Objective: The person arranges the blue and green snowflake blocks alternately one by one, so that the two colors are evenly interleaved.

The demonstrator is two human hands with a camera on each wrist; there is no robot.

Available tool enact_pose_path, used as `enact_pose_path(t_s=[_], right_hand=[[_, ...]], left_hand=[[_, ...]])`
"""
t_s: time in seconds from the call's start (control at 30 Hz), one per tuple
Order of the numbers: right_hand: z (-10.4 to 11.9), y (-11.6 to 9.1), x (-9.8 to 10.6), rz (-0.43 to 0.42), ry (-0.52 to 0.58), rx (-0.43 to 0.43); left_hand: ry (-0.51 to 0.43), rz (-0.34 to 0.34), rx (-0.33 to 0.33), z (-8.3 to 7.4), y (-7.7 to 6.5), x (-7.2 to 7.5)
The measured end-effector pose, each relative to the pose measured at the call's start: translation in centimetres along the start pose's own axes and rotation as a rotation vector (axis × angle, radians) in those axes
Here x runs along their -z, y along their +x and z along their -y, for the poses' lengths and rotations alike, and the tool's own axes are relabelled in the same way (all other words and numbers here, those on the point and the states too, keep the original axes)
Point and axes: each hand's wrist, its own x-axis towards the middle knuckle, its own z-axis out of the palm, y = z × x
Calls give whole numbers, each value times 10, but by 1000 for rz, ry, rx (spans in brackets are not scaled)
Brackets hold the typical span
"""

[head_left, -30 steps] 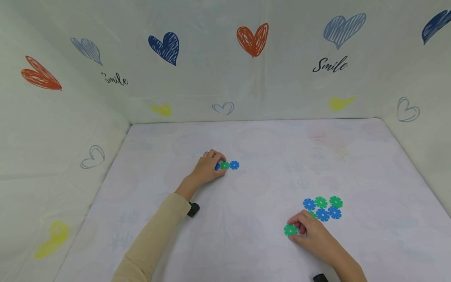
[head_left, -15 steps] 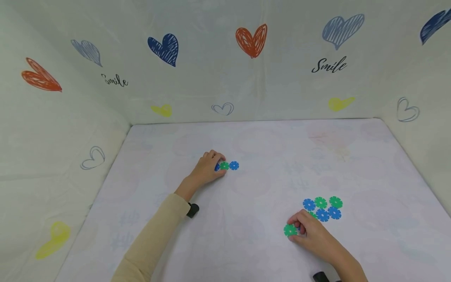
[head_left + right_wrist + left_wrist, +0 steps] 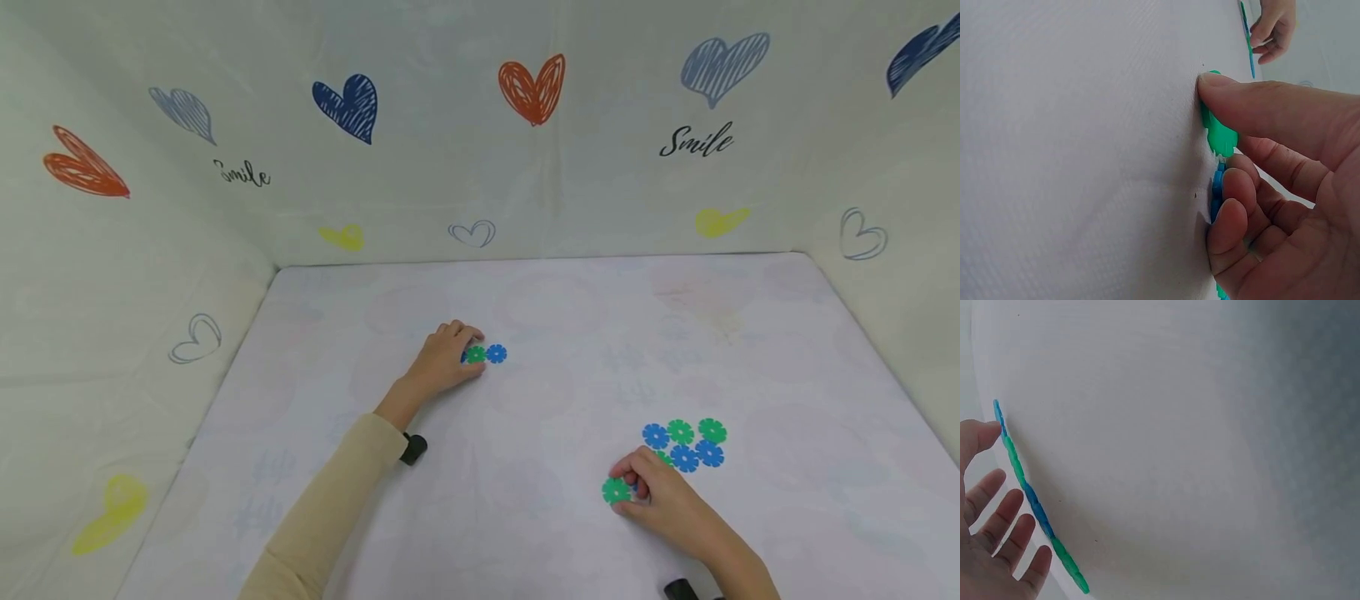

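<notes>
On the white table my left hand point(image 3: 442, 358) stands around a joined row of flower-shaped plastic discs, thumb on its near side and fingers beyond it. A green disc point(image 3: 476, 354) and a blue disc point(image 3: 497, 353) show in the head view; the left wrist view shows the row point(image 3: 1032, 500) edge-on in alternating blue and green. The thumb meets its blue end while the other fingers are spread and relaxed. My right hand point(image 3: 656, 496) pinches a green flower-shaped disc point(image 3: 616, 491) between thumb and fingers. Under its curled fingers shows a blue disc point(image 3: 1217, 190).
Loose blue and green flower-shaped discs point(image 3: 683, 457) lie just beyond the right hand, one partly hidden by it. The white table point(image 3: 525, 517) meets white walls point(image 3: 420, 167) printed with hearts at its back and sides.
The left hand has slid slightly right along the row, covering more of its left blue disc. The right hand keeps its pinch on the green disc. The camera view shifts a little.
</notes>
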Motion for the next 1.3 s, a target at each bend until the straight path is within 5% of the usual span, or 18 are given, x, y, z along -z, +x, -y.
enact_pose_path(t_s=[1.3], right_hand=[[2,-2,0,-21,12,29]], left_hand=[[-46,-15,-72,-16,9,-8]])
